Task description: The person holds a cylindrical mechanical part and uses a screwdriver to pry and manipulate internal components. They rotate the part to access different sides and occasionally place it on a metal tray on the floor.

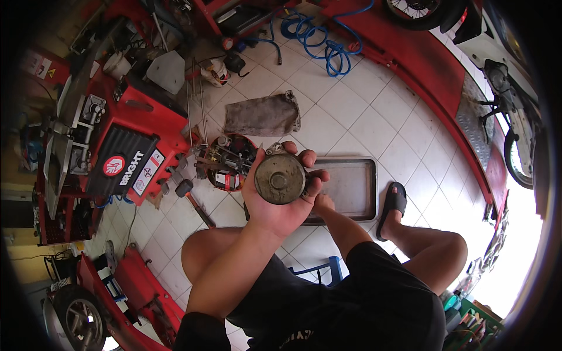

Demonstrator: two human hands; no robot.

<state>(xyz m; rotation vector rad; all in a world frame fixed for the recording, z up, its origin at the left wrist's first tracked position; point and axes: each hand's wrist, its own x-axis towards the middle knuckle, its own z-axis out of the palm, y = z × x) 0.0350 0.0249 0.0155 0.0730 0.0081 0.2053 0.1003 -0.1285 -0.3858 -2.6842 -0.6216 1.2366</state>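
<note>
The left hand [275, 196] holds up a round, grimy metal engine part [280, 178], fingers [313, 181] curled around its rim, above a metal tray [367, 188] on the tiled floor [351, 117]. The right hand [323, 203] sits behind it, fingers hidden. This looks like inspection; next calls for a steady turn.

Your left hand [275, 199] cups a round, dull grey-brown metal part [280, 178], its face matt and grimy. Behind it sit a flat, matt grey metal tray [367, 187], a rumpled, stained grey cloth rag [263, 115] and glossy white floor tiles [345, 105].
</note>
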